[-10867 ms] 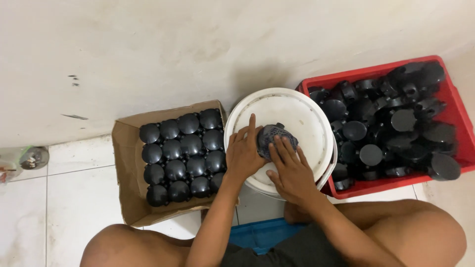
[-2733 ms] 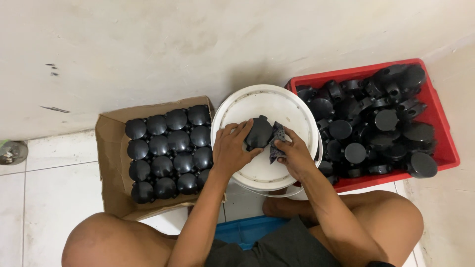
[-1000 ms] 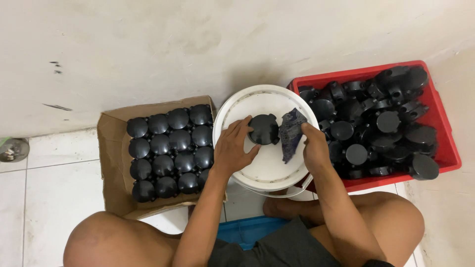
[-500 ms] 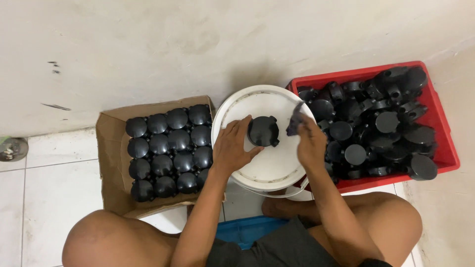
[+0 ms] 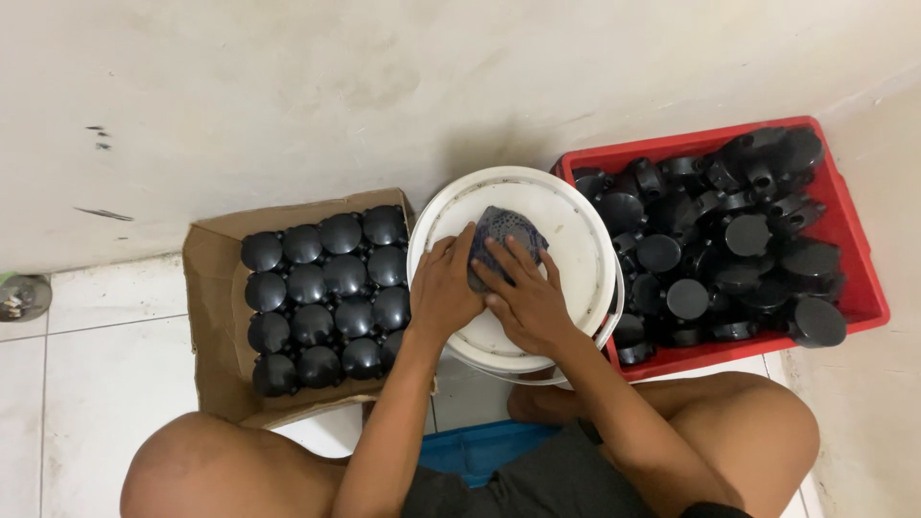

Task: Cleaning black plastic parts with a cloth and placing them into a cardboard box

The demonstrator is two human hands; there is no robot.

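On top of the round white plastic bucket lid (image 5: 576,251), near its far edge, the right hand (image 5: 526,299) is pressing a dark patterned cloth (image 5: 503,230) flat over a black round plastic cap, fingers (image 5: 518,257) spread wide, while the left hand (image 5: 443,288) is curling its fingers around the cap's left side to steady it. Wiping well probably means firm, even pressure with the cap kept from sliding. Only the cloth's rumpled surface is showing; the cap beneath is hidden.
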